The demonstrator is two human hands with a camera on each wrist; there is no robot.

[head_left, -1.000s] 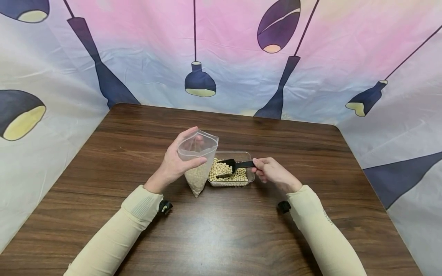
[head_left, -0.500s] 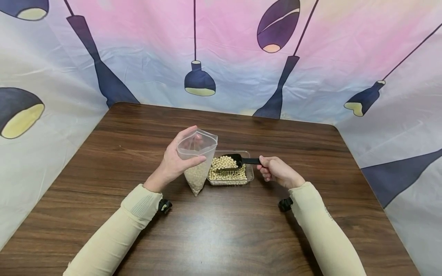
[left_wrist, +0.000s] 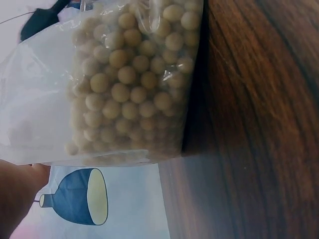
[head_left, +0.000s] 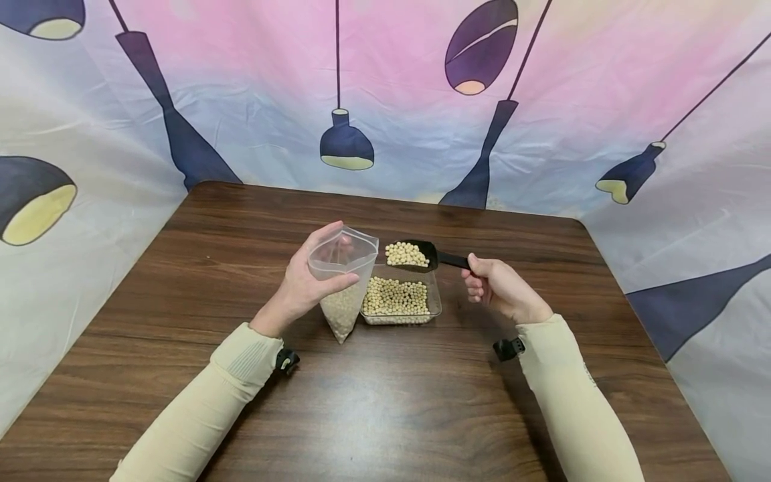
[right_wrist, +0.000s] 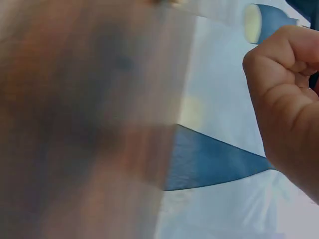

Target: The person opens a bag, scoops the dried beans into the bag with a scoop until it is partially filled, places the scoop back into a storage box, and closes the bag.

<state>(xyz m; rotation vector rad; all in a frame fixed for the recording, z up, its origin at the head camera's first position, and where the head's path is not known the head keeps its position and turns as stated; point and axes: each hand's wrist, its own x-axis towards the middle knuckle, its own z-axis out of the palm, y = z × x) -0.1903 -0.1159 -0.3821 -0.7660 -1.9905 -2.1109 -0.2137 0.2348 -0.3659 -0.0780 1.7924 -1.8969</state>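
Note:
My left hand point(head_left: 307, 278) grips a clear zip bag point(head_left: 352, 284) around its upper part, thumb in front, and its mouth gapes open. Round pale-yellow beans point(left_wrist: 129, 84), likely soybeans by their look, fill the bag's lower part in the left wrist view. My right hand point(head_left: 502, 288) pinches the handle end of a black scoop point(head_left: 435, 256) with curled fingers. Heaped with the same beans, the scoop hangs level above the back edge of a clear plastic box point(head_left: 435, 306), its tip just right of the bag's mouth. More beans point(head_left: 394, 298) lie in the box.
The box stands on a dark wooden table point(head_left: 385, 402), close against the bag's right side. Behind and beside the table hangs a cloth backdrop point(head_left: 253, 120) printed with lamps. A black wrist strap point(head_left: 508, 348) sits at the right cuff.
My right hand has lifted the scoop, full of beans, up out of the box and moved slightly right and away. My left hand and the bag have stayed in place.

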